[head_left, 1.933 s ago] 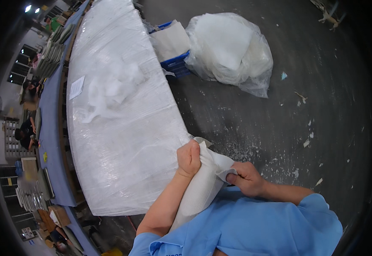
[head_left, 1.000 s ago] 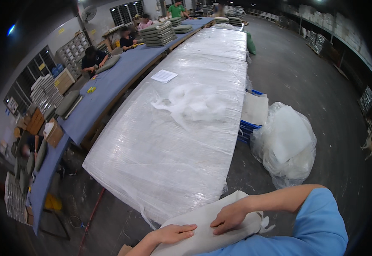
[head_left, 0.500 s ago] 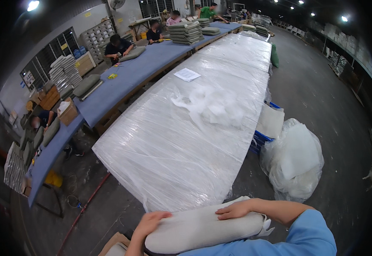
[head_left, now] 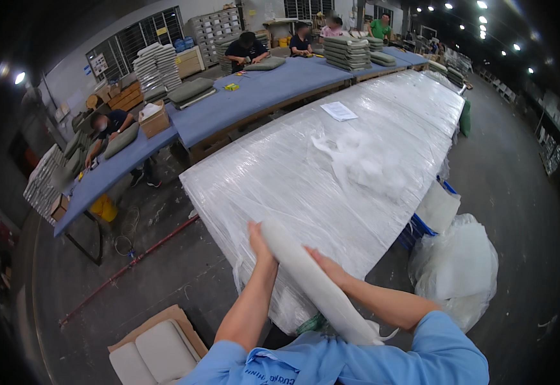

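A white, padded cushion (head_left: 322, 289) stands on its narrow side, slanting from my chest toward the near end of the plastic-wrapped table (head_left: 261, 186). My left hand (head_left: 262, 244) presses on its left face near the far end, fingers pointing up. Against the right face lies my right hand (head_left: 326, 264), partly hidden by the cushion. Both hands hold it between them. A loose white strip (head_left: 386, 335) hangs at the cushion's near end.
Fluffy white wadding (head_left: 363, 160) and a paper sheet (head_left: 339, 111) lie on the wrapped table. Right of it are a blue crate (head_left: 415, 234) and a stuffed clear bag (head_left: 456, 269). Lower left, a carton (head_left: 180, 314) holds white cushions. Several people work at blue tables (head_left: 254, 90); a red pipe (head_left: 139, 260) crosses the floor.
The cushion has gone from lying flat across my front to standing on edge, pointing away from me. My hands have moved from its top to its two sides. The view has shifted.
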The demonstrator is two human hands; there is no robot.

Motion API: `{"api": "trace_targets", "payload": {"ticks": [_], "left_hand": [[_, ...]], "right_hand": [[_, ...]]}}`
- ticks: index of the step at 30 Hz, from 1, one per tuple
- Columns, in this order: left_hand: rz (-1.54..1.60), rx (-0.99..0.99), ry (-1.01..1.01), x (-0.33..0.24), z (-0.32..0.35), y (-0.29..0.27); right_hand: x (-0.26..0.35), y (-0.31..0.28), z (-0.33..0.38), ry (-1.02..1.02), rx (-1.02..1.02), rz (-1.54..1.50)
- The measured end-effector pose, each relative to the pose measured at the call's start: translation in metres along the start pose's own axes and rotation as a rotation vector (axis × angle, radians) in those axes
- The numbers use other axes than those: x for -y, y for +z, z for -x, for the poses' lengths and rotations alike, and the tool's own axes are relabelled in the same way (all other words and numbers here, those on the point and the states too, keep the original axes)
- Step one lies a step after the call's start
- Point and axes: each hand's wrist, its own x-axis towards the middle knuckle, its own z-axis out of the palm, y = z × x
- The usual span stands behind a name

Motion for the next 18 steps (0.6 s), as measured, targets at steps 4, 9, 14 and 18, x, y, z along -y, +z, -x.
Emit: {"api": "trace_targets", "payload": {"ticks": [4,9,14,18], "left_hand": [[-0.271,-0.035,-0.116,-0.008,-0.011,0.073],[-0.365,0.358,-0.399,0.041,0.096,0.092],[-0.397,0.565,-0.143,0.047,0.145,0.032],[-0.393,0.668,-0.115,0.024,0.166,0.039]], "right_hand": [[0.033,0.022,-0.027,0.095,-0.372,-0.261],[0.000,-0.033,0.005,-0.033,-0.623,-0.381],[-0.001,0.007,0.028,-0.070,-0.605,-0.452],[0.036,0.019,0.020,-0.140,-0.642,-0.507]]}}
